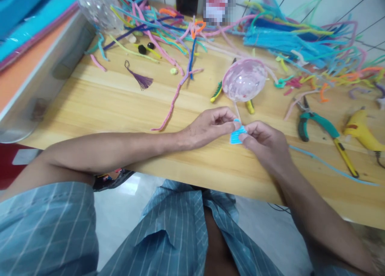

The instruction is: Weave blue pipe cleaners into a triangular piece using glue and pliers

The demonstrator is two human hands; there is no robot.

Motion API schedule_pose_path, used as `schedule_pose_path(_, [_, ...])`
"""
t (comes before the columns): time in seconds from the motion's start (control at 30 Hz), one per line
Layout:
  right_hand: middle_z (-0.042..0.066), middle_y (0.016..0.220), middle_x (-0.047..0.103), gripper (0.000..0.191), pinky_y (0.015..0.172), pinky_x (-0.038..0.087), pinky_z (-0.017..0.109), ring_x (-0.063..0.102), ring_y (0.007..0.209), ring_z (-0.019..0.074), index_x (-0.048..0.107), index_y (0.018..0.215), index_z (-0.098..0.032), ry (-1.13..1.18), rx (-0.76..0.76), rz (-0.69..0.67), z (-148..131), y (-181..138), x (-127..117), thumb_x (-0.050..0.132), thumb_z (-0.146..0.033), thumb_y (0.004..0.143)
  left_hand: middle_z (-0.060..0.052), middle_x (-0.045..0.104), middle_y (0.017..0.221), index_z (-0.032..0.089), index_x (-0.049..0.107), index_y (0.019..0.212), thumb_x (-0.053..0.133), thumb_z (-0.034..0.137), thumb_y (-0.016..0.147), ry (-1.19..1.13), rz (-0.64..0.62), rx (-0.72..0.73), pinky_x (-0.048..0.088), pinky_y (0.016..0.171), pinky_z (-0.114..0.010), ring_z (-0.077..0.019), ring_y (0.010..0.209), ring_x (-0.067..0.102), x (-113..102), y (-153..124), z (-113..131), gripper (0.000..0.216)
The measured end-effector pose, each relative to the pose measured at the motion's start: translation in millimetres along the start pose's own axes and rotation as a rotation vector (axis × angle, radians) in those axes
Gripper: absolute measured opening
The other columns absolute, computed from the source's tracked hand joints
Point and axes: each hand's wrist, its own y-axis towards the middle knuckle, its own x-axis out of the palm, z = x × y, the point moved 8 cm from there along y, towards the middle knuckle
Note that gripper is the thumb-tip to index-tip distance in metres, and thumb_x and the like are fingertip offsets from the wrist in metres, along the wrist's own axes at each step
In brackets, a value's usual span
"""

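My left hand [209, 125] and my right hand [264, 142] meet over the wooden table [120, 103]. Both pinch a small coil of light blue pipe cleaner [237, 135] wound around a thin pale stem [237, 109]. The stem leads up to a clear pinkish ball [244, 79] lying on the table just beyond my fingers. A long tail of blue pipe cleaner [331, 166] trails away to the right of my right hand.
Teal-handled pliers [315, 123] and a yellow glue gun [362, 129] lie at the right. Heaps of coloured pipe cleaners [288, 39] cover the far side. A purple tassel [141, 79], a pink pipe cleaner [174, 99] and another clear ball [98, 5] are further left.
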Motion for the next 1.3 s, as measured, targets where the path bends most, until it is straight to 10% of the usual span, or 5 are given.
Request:
schedule_pose_path(0.4, [0.001,0.066,0.067,0.020,0.058,0.050,0.034,0.060,0.060,0.0185,0.072,0.082,-0.029,0.037,0.012,0.013,-1,1,-15,0.066,-0.042,0.095,0.005,0.055,0.069,0.016,0.063,0.085,0.071,0.031,0.091,0.026,0.157,0.012,0.036,0.057,-0.024,-0.0071,0.058,0.042,-15,3,0,0.018])
schedule_pose_path(1.3, [-0.001,0.075,0.073,0.008,0.062,0.051,0.030,0.064,0.065,0.0151,0.072,0.089,-0.025,-0.052,-0.123,0.087,1,-4,-5,0.077,-0.031,0.087,-0.002,0.066,0.087,0.014,0.067,0.095,0.075,0.062,0.088,0.107,0.015,0.098,0.047,0.076,-0.028,-0.0127,0.081,0.058,-7,2,3,0.049])
